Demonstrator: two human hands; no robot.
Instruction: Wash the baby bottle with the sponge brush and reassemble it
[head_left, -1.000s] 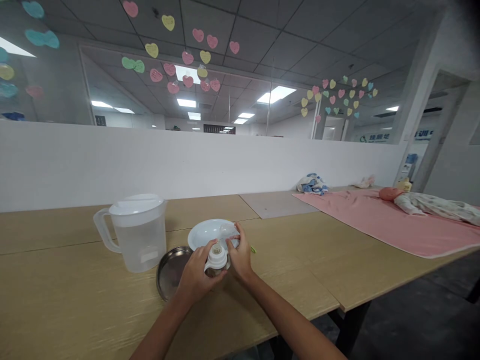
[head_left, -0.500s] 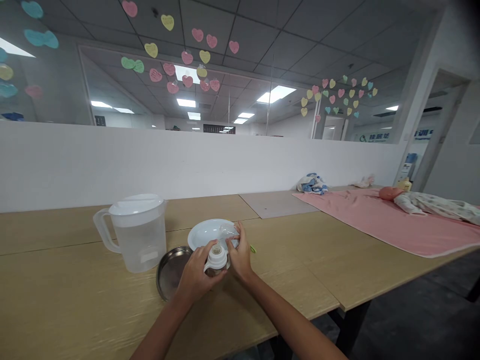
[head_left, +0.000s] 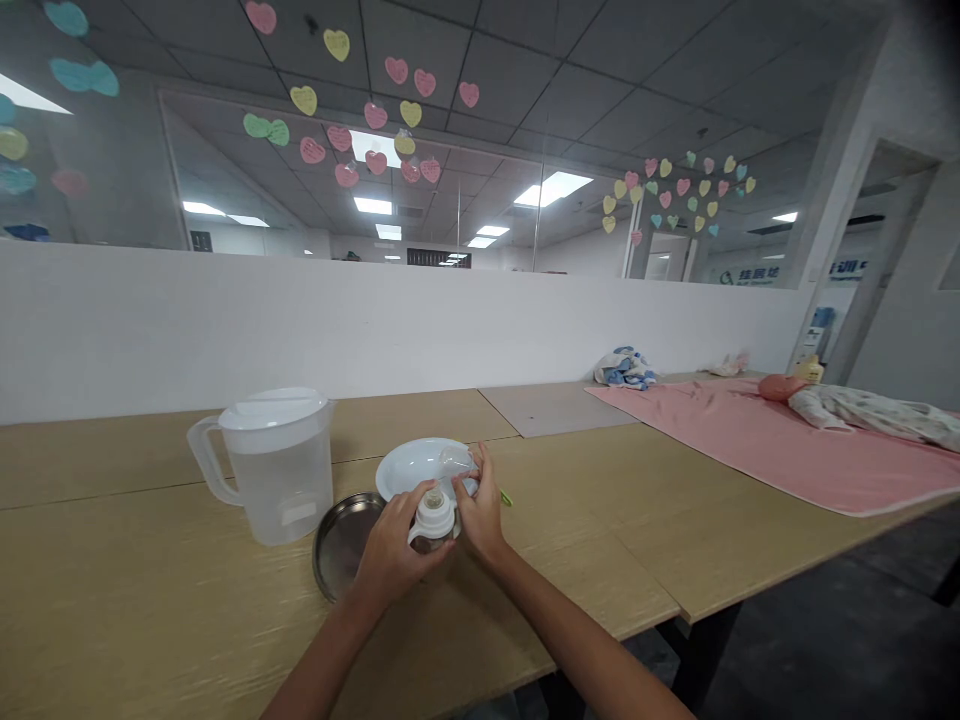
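Note:
My left hand is closed around a baby bottle with a white collar, side handles and a pale nipple on top. The bottle is upright, its lower part mostly hidden by my fingers. Right beside it, my right hand is closed on a clear dome-shaped cap, which is off the bottle and over the bowl's right side. Behind both hands stands a white bowl. A round metal dish lies left of my left hand, which overlaps its edge in view.
A lidded clear plastic pitcher stands at the left on the wooden table. A small green tip shows beyond my right hand. On the right, a doll lies on a pink cloth; a crumpled blue-white cloth sits by the wall.

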